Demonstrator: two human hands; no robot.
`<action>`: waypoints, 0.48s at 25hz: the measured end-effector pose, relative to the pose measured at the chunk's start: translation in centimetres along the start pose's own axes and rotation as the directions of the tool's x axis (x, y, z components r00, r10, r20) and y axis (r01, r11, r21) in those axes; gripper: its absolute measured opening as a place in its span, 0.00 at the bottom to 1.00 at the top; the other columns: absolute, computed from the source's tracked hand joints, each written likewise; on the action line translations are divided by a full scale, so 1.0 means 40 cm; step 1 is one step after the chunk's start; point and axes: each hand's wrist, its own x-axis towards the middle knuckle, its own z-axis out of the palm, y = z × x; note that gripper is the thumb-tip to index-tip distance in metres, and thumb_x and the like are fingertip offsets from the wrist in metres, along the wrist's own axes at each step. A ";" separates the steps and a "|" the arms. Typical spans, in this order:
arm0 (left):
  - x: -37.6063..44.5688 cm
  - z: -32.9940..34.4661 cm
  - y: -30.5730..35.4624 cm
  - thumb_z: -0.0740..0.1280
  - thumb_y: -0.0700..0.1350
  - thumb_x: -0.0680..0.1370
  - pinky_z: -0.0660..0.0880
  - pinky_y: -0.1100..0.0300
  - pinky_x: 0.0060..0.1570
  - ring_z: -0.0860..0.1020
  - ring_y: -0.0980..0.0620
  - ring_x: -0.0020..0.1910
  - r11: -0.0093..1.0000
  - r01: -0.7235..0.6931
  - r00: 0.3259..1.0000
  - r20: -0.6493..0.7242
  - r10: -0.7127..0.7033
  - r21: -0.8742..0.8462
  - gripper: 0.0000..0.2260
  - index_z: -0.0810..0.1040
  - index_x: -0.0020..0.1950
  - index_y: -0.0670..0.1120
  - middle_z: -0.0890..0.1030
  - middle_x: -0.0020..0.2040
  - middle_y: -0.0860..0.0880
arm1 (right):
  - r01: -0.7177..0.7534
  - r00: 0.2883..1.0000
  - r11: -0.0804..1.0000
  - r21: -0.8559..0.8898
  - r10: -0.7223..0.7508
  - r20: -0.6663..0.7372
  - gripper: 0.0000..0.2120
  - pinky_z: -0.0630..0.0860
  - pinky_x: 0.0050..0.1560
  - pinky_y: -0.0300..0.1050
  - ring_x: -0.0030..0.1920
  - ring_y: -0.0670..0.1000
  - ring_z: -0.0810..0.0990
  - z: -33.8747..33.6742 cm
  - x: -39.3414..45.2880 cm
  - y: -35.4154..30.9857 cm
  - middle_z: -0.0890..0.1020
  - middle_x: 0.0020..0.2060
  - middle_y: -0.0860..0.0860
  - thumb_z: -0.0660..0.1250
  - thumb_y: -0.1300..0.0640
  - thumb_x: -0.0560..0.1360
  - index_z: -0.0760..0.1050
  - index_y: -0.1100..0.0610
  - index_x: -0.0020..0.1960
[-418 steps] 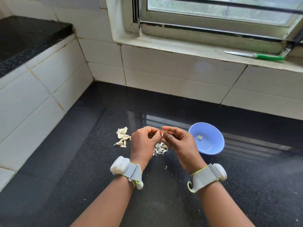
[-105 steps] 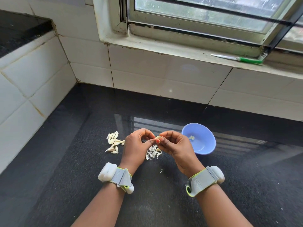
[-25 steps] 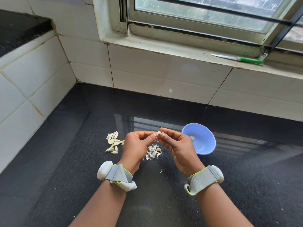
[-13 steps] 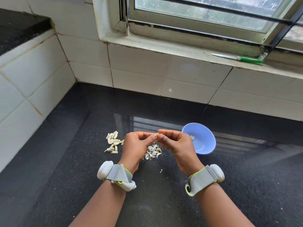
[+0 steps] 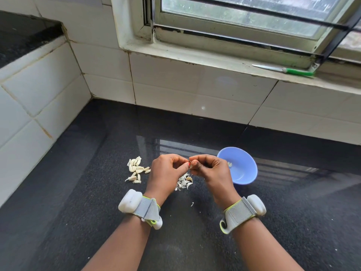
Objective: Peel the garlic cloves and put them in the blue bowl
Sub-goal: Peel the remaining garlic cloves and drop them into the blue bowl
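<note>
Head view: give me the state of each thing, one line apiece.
Left hand: pinching the garlic clove.
Right hand: pinching the same garlic clove.
Blue bowl: upright, few peeled cloves inside.
Unpeeled cloves: piled on the counter.
Peels: heaped below the hands.
Knife: lying on the sill.

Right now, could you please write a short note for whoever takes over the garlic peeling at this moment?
Left hand and right hand: both raised over the counter, fingertips together, pinching one garlic clove, mostly hidden between them; how far it is peeled cannot be told.
Blue bowl: on the black counter just right of the right hand, with a few peeled cloves inside.
Unpeeled cloves: a pile left of the left hand.
Peels: heaped below the hands.
Done: a few cloves.
Left: finish this clove, drop it in the bowl, then work through the pile.
</note>
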 end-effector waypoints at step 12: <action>0.007 0.020 -0.011 0.71 0.45 0.74 0.68 0.72 0.31 0.75 0.62 0.31 0.999 0.022 0.998 -0.061 -0.024 -0.042 0.04 0.83 0.42 0.46 0.80 0.33 0.54 | -0.170 0.985 0.939 0.298 0.158 0.066 0.07 0.80 0.44 0.37 0.40 0.48 0.84 0.005 -0.003 -0.002 0.84 0.36 0.54 0.62 0.68 0.78 0.78 0.65 0.48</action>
